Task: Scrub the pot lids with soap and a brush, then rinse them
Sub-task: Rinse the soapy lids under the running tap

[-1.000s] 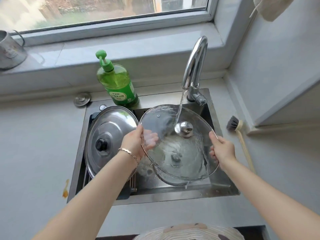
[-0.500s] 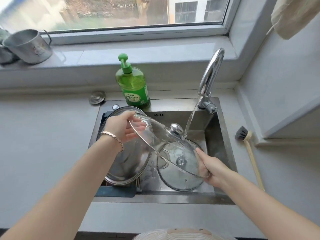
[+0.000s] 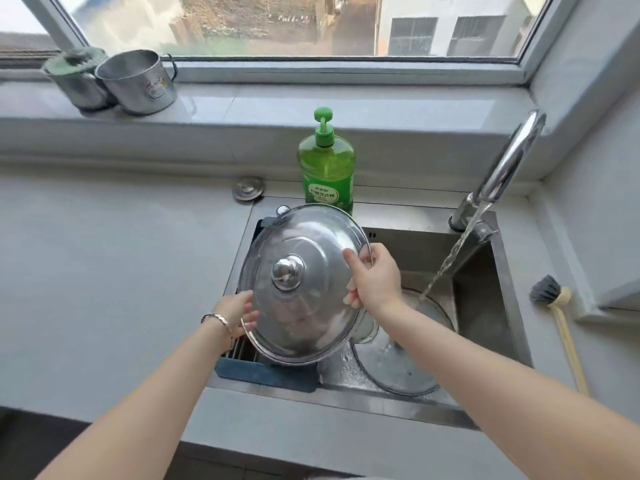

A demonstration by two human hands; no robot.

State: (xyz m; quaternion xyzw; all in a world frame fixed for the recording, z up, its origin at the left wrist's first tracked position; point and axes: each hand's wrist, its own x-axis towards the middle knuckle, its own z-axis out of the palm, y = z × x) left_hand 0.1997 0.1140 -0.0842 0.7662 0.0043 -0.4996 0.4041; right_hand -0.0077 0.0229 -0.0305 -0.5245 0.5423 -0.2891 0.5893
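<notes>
Lid in hand: large glass lid (image 3: 304, 296) with a steel knob, held tilted above the drying rack (image 3: 242, 351) at the left end of the sink (image 3: 485, 317), well clear of the water
Right hand: right hand (image 3: 375, 278) pinches the lid's right rim, thumb on top and fingers underneath
Left hand: left hand (image 3: 237, 313) has fairly straight fingers against the lower-left rim, propping it, not curled round it
Slip risk: wet glass held by one pinch and one flat support could slide out if the right hand loosens, then drop onto the rack or the sink edge and chip
Second lid: smaller glass lid (image 3: 398, 368) lies flat in the basin, below and to the right of the raised one, so a falling lid could strike it, glass on glass
Tap: faucet (image 3: 502, 171) is running and its stream (image 3: 450, 261) lands on the basin lid, likely splashing and wasting water while both hands are busy
Tools: brush (image 3: 561, 317) lies on the counter right of the sink and soap bottle (image 3: 327, 168) stands behind it, both untouched
</notes>
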